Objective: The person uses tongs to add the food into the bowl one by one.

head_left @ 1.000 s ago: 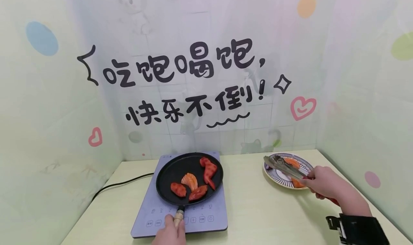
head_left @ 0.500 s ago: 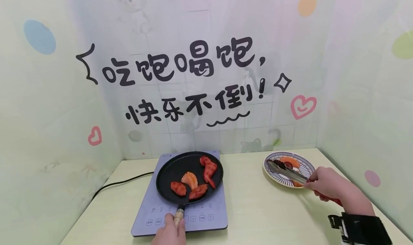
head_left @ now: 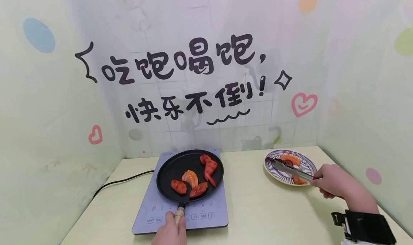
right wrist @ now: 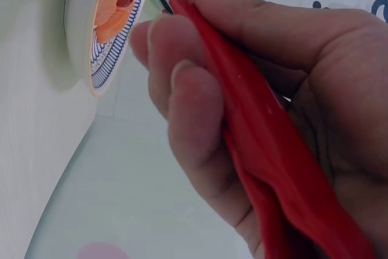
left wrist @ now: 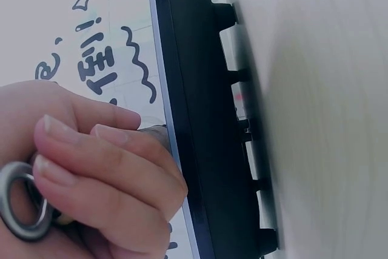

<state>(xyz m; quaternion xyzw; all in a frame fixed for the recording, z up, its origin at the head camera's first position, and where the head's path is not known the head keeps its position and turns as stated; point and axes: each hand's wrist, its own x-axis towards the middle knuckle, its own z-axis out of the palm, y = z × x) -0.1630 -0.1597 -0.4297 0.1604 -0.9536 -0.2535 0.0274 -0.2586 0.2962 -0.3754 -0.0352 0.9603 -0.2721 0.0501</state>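
Left hand (head_left: 171,232) at the near edge of the table (head_left: 258,209), fingers (left wrist: 103,168) curled round the wooden end of the pan handle (head_left: 179,213), a metal ring (left wrist: 15,201) showing at the handle's tip in the left wrist view. Black frying pan (head_left: 171,168) sitting on the grey induction cooker (head_left: 214,211), four pieces of food inside: a pale orange salmon slice (head_left: 190,177) in the middle, a red piece (head_left: 178,186) to its left, another red piece (head_left: 198,190) just in front, a longer red piece (head_left: 209,166) along the right side. Black power cord (head_left: 122,182) trailing off left from the cooker.

Right hand (head_left: 332,180) well apart from the left, clamped round the red grips of the tongs (head_left: 290,168), fingers (right wrist: 188,119) wrapped over the upper arm. Metal tips of the tongs reaching over the blue-striped plate (head_left: 274,173) at the far right of the table, close together at a dark piece of food; whether actually pinching it, cannot tell. Orange pieces (head_left: 288,159) lying on the plate, one by the far rim, one near the tongs' shaft. Black wrist strap (head_left: 364,227) on the right forearm. Pale wall covering with dark lettering (head_left: 180,80) behind everything
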